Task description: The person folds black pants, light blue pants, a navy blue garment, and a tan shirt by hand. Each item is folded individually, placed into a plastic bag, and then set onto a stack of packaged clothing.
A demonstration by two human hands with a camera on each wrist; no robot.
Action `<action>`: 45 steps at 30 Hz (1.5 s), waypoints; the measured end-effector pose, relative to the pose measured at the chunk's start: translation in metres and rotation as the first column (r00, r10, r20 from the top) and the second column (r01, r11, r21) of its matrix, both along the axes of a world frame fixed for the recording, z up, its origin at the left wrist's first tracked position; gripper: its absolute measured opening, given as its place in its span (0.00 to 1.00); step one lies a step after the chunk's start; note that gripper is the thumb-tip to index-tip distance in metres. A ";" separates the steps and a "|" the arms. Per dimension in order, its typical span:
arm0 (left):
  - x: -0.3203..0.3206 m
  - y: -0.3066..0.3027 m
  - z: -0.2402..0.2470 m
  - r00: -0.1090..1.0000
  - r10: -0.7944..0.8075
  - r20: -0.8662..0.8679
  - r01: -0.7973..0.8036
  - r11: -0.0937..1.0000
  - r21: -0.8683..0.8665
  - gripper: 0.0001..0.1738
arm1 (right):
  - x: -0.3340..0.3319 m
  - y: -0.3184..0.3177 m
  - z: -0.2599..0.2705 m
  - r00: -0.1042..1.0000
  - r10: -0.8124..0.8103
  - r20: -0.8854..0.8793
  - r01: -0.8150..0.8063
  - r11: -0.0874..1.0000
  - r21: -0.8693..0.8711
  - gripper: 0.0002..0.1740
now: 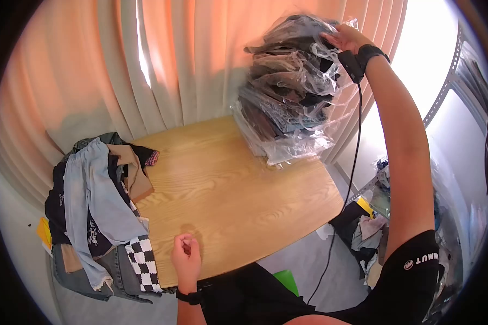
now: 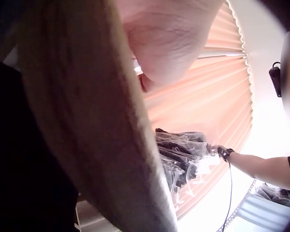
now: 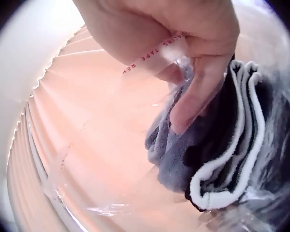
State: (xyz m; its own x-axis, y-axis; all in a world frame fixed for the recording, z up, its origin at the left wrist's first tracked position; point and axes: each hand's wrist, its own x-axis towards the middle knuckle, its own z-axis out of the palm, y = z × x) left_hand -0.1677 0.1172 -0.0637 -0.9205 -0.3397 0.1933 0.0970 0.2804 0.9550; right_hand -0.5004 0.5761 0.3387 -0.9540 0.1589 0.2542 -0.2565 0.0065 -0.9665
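At the top of a tall stack of folded clothes in clear plastic bags [image 1: 293, 92], my right hand [image 1: 347, 39] grips the uppermost bagged clothing. The right wrist view shows the thumb and fingers of that hand [image 3: 198, 63] pinching clear plastic with red lettering, against grey folded cloth [image 3: 171, 150] and a dark piece with white edges [image 3: 217, 193]. My left hand [image 1: 186, 257] hovers by the table's near edge, fingers loosely curled, holding nothing. In the left wrist view its palm [image 2: 169, 43] looks large and close, its fingertips mostly hidden.
Loose garments, including light blue pants [image 1: 100, 189] and a checkered piece [image 1: 142, 262], lie over the left end of the wooden table [image 1: 228, 200]. Pleated curtains [image 1: 190, 65] hang behind. A black cable [image 1: 358, 135] dangles from the right wrist; more clothes [image 1: 366, 233] lie low at right.
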 end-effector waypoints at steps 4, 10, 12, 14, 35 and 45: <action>-0.001 0.000 -0.003 1.000 0.013 0.005 -0.013 1.000 0.010 0.05 | -0.004 0.007 -0.007 0.993 0.113 0.012 -0.113 0.993 -0.044 0.18; 0.000 0.001 0.001 1.000 -0.005 -0.015 0.005 1.000 0.031 0.05 | 0.004 -0.009 -0.005 0.975 0.149 0.166 -0.106 0.964 -0.242 0.17; 0.000 0.001 0.000 1.000 -0.003 -0.021 0.004 1.000 0.031 0.05 | 0.019 -0.016 -0.004 0.983 0.155 0.104 -0.121 0.953 -0.278 0.18; 0.001 -0.001 0.001 1.000 -0.005 -0.001 0.005 1.000 0.021 0.05 | 0.029 -0.027 0.002 0.997 0.055 -0.047 -0.067 0.955 -0.290 0.22; 0.000 -0.003 -0.005 1.000 0.012 0.004 -0.012 0.999 0.031 0.02 | 0.026 0.053 -0.219 0.995 0.104 -0.005 -0.101 0.949 -0.300 0.34; 0.000 -0.001 0.000 0.999 0.029 0.021 -0.029 1.000 0.004 0.02 | 0.037 0.034 -0.218 0.987 0.156 -0.038 -0.158 0.896 -0.416 0.24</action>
